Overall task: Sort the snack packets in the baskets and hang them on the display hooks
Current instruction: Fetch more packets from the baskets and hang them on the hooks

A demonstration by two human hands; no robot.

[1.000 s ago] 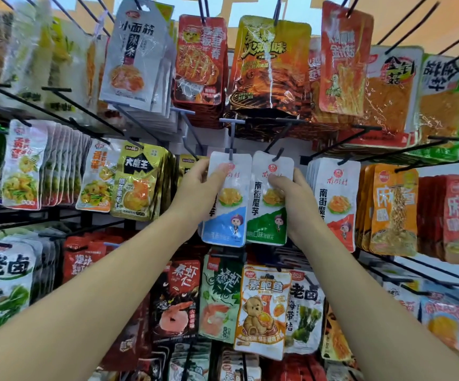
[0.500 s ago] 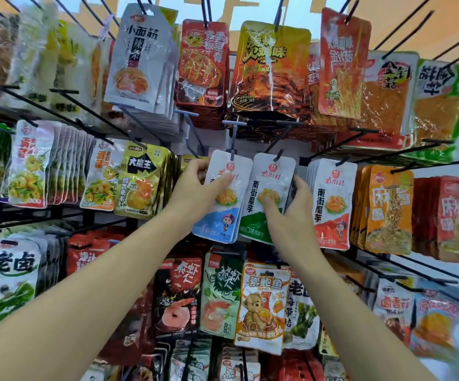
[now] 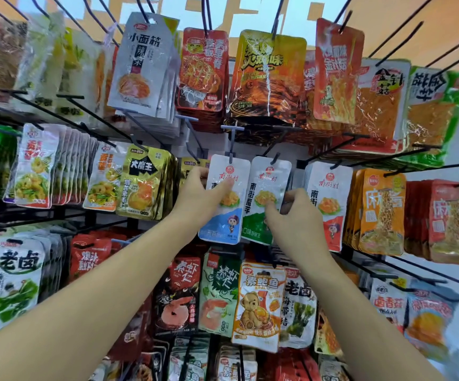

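Rack [image 3: 85, 215], left hand [image 3: 202, 198], right hand [image 3: 294, 218] pinching packets [image 3: 227, 226]

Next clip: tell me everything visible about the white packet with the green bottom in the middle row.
The green-bottomed packet is a glossy white pouch with a red round logo, black vertical characters, a yellow food picture and a green base. It hangs slightly tilted from a dark hook through its top, beside the blue-bottomed packet. The right hand pinches its right edge, thumb on the front.
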